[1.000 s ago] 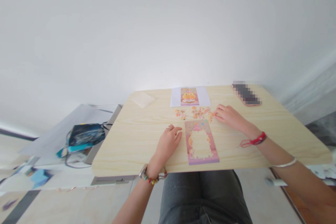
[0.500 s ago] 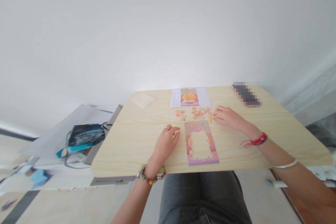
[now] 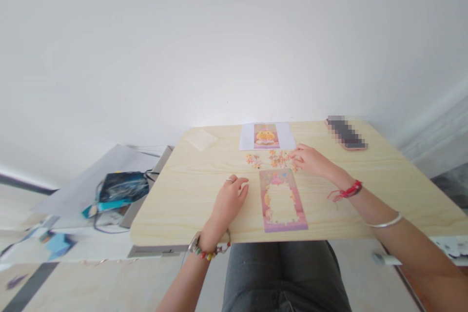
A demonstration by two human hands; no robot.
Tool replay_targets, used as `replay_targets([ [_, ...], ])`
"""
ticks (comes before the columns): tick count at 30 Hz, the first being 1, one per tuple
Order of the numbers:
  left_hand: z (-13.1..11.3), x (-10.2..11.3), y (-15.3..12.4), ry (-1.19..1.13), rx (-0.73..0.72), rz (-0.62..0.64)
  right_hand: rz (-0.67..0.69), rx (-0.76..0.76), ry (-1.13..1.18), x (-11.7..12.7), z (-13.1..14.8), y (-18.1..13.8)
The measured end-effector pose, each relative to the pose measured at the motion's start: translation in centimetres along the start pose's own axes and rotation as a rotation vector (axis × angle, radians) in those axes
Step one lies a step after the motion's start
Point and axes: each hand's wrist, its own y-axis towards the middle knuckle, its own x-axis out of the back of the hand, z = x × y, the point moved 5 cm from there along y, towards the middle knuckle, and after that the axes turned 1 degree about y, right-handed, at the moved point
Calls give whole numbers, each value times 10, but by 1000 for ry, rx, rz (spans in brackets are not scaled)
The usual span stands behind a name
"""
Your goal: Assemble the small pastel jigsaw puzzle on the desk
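Note:
On the table lies a partly assembled jigsaw puzzle [image 3: 302,204], its purple and pink border surrounding a bare middle. Loose puzzle pieces [image 3: 278,158] lie in a cluster beyond it, and a smaller group of pieces [image 3: 253,160] is to their left. My right hand [image 3: 310,160] reaches over the right side of the larger cluster, fingertips at the pieces and thumb a little apart from the index finger; I make out no piece in its grip. Left of the puzzle, my left hand [image 3: 231,197] rests on the table with its fingers loosely bent and apart, holding nothing.
A white sheet with a printed picture [image 3: 266,136] of a yellow figure lies at the back against the wall. A phone [image 3: 346,134] is at the back right, a pale paper [image 3: 202,139] at the back left. Left of the table [image 3: 171,204], a dark blue bag [image 3: 124,186] sits lower down.
My right hand has shifted left, from the right edge of the larger piece cluster to over its right part. My left hand stays in about the same place. The view has turned slightly.

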Motion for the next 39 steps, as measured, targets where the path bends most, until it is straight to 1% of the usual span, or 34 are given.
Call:
replay_targets([
  [5, -4, -1, 2, -14, -10, -12, 19, 52, 61, -1, 19, 5],
  [10, -8, 1, 2, -13, -13, -19, 17, 122, 81, -19, 38, 15],
  [15, -7, -1, 0, -8, -14, -18, 16, 172, 75, -37, 60, 33],
  [17, -6, -2, 0, -18, -13, -17, 35, 205, 55, -40, 71, 43],
  [20, -4, -2, -1, -24, -8, -15, 81, 202, -18, -41, 80, 54],
  [24, -1, -2, -3, -22, 1, -12, 117, 180, -90, -42, 85, 59],
  [30, -2, -2, -3, -35, 2, -15, 120, 169, -178, -43, 85, 58],
  [35, -4, 0, -2, -39, -5, -24, 76, 247, -165, -39, 81, 54],
  [39, -6, -3, -1, -50, -4, -15, 85, 220, -139, -39, 76, 54],
])
